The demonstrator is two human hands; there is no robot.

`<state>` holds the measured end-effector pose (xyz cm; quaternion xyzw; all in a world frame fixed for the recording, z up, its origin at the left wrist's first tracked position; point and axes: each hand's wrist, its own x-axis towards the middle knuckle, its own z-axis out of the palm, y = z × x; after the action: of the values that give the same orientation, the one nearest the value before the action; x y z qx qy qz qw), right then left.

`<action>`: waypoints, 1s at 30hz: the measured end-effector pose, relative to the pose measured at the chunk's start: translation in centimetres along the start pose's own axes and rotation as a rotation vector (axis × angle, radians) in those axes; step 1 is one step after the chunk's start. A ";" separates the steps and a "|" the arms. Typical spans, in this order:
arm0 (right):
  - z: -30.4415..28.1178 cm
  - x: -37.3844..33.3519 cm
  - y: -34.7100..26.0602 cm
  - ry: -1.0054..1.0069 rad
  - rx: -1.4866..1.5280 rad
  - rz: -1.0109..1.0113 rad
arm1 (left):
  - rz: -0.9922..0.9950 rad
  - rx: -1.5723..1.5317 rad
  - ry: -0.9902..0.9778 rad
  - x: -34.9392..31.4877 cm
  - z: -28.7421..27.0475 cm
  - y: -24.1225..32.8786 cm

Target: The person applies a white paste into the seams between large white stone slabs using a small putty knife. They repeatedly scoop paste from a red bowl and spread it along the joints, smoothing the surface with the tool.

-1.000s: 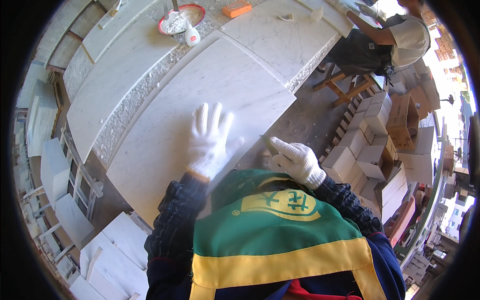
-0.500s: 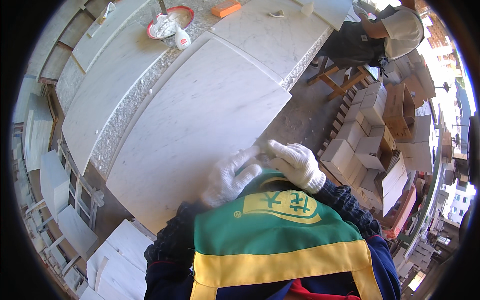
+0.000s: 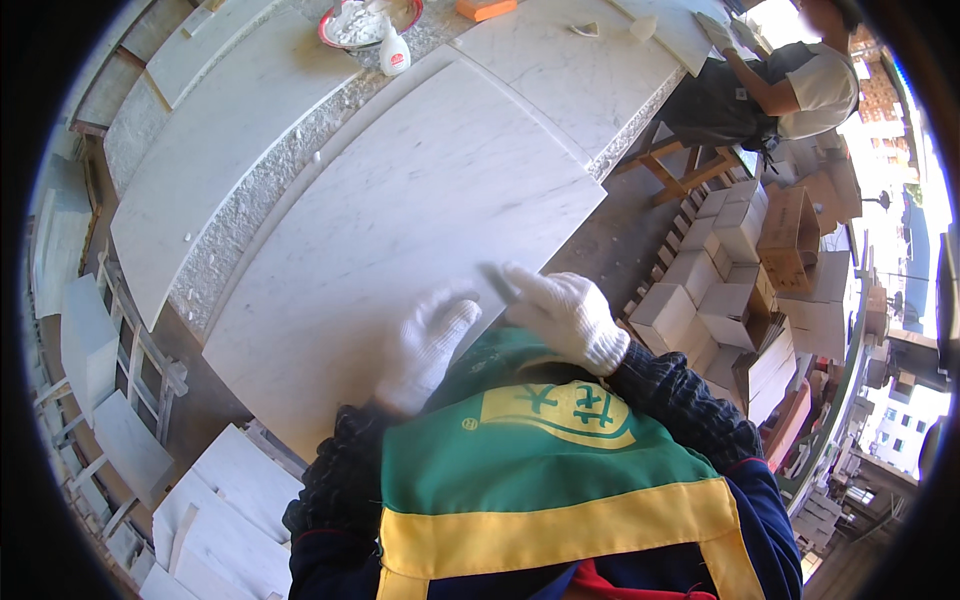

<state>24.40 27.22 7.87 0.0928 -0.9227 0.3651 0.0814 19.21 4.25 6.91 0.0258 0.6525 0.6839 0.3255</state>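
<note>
A large white marble slab [image 3: 410,190] with grey veins lies in front of me. My right hand [image 3: 568,318], in a white knitted glove, pinches a small flat grey piece [image 3: 497,283]; motion blurs it, so its kind is unclear. Beside it, my left hand [image 3: 425,350], gloved alike, is over the slab's near edge with thumb and fingers apart and nothing seen in it. The green apron [image 3: 440,460] with yellow trim bulges up close under both hands.
Beyond the slab are a red-rimmed bowl [image 3: 328,36] of white paste, a white bottle [image 3: 395,52] and an orange block [image 3: 486,8]. A co-worker [image 3: 815,90] stands at the far right. Cartons [image 3: 740,225] are stacked at right; more slabs [image 3: 225,510] lean at lower left.
My hands have moved slightly apart, and the grey piece now shows in my right fingers. The co-worker's gloved hands have come into view over the far slab. The view has shifted a little.
</note>
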 end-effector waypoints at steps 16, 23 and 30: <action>0.1 3.4 0.8 -0.134 -0.379 0.390 | 0.624 0.517 0.018 0.5 -3.8 -2.2; 0.1 2.9 1.6 -0.153 -0.371 0.286 | 0.654 0.549 0.023 0.6 -4.0 -2.9; 1.9 1.3 1.6 0.046 0.015 0.058 | 0.257 0.015 0.134 -0.7 -2.5 -1.8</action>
<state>22.62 26.92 5.69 0.0584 -0.9201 0.3763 0.0914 19.29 1.59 5.17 0.0658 0.6690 0.7154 0.1905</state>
